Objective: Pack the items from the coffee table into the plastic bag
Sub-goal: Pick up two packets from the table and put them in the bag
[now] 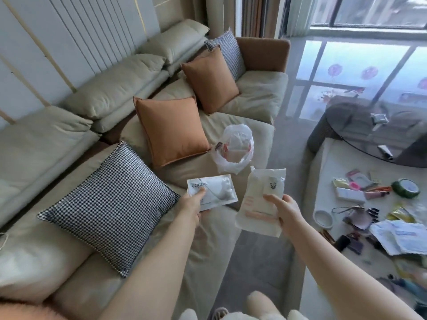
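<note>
A clear plastic bag (pixel 235 148) lies open on the sofa seat, some pale items visible inside it. My left hand (pixel 193 203) grips a silvery white sachet (pixel 213 191) by its near corner, just short of the bag. My right hand (pixel 285 212) holds a larger cream pouch (pixel 261 199) upright by its right edge, beside the sachet and a little nearer to me than the bag. At the right, the white coffee table (pixel 330 172) carries several small packets, tape rolls and papers.
The beige sofa (pixel 254 98) holds two orange cushions (pixel 172 130) and a houndstooth cushion (pixel 113 206). A dark glass round table (pixel 360 132) stands beyond the white one. Grey floor (pixel 261 257) runs between sofa and tables. A window fills the far right.
</note>
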The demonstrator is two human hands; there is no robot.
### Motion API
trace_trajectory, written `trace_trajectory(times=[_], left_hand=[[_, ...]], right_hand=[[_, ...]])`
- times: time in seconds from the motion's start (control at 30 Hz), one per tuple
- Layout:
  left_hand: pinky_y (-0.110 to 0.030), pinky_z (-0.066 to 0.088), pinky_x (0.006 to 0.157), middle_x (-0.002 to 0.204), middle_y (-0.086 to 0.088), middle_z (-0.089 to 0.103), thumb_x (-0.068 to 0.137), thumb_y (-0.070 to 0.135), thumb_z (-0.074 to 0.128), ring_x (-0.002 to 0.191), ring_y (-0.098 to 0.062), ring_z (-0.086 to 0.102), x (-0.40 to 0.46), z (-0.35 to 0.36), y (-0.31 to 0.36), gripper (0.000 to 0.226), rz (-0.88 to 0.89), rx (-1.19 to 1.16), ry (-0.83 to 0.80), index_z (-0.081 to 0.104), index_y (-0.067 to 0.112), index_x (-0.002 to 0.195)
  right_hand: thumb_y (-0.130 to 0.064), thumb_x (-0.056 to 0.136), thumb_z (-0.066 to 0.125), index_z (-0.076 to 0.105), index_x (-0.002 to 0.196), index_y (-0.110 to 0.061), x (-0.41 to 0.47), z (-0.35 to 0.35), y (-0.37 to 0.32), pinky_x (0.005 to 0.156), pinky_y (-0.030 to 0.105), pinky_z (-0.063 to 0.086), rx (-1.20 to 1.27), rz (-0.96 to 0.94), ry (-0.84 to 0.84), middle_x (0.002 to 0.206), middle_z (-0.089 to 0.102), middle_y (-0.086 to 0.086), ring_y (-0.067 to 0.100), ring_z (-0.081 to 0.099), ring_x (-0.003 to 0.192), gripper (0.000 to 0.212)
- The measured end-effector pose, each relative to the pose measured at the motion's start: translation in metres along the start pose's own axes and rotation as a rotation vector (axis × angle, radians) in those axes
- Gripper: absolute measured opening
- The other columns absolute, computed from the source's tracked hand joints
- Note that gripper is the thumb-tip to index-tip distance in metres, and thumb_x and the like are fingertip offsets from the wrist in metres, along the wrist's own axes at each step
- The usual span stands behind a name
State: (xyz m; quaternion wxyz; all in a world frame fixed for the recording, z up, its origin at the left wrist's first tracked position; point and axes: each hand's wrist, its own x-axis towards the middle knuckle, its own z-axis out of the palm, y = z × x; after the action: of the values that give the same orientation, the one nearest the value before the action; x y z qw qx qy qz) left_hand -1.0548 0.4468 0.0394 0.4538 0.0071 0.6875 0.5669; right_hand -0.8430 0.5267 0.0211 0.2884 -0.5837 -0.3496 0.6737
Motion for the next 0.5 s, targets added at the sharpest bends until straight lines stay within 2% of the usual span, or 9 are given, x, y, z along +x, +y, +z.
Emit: trace_trajectory(times=[0.07,0.2,0.37,0.5], left_hand=[[-0.031,0.054,0.061,0.083,-0.002,0.066,0.091,0.016,0.062,0.069,-0.018,0.063,0.018,0.016,0.012,0.006,-0.014,0.002,-0.03,0.059,0.018,0.087],[-0.026,0.053,0.048,0.082,-0.002,0.064,0.092,0.012,0.06,0.067,-0.018,0.061,0.055,0.055,0.029,0.01,-0.035,-0.017,-0.043,0.056,0.019,0.086],[-0.034,0.05,0.063,0.08,-0.003,0.061,0.093,0.011,0.058,0.067,-0.019,0.058,0.11,0.116,0.05,0.008,-0.086,-0.056,0.013,0.055,0.018,0.089],[-0.032,0.049,0.067,0.081,-0.003,0.06,0.094,0.011,0.055,0.069,-0.019,0.058,0.152,0.157,0.059,0.013,-0.127,-0.109,0.086,0.052,0.017,0.105]], right_hand=[[-0.017,0.075,0.074,0.061,0.091,-0.017,0.017,0.003,-0.012,0.084,0.055,0.054,0.004,-0.005,0.018,0.096,0.07,0.01,0.032,0.067,0.089,0.02],[-0.017,0.076,0.074,0.062,0.09,-0.019,0.062,0.005,-0.037,0.085,0.054,0.054,-0.001,-0.009,0.036,0.097,0.069,0.01,0.031,0.067,0.09,0.019],[-0.018,0.076,0.074,0.065,0.094,-0.014,0.142,0.003,-0.079,0.084,0.054,0.055,-0.056,0.034,0.025,0.097,0.071,0.012,0.032,0.067,0.09,0.021],[-0.014,0.079,0.071,0.064,0.104,-0.003,0.206,0.002,-0.11,0.066,0.037,0.056,-0.128,0.057,0.022,0.095,0.069,0.014,0.029,0.066,0.081,0.029]])
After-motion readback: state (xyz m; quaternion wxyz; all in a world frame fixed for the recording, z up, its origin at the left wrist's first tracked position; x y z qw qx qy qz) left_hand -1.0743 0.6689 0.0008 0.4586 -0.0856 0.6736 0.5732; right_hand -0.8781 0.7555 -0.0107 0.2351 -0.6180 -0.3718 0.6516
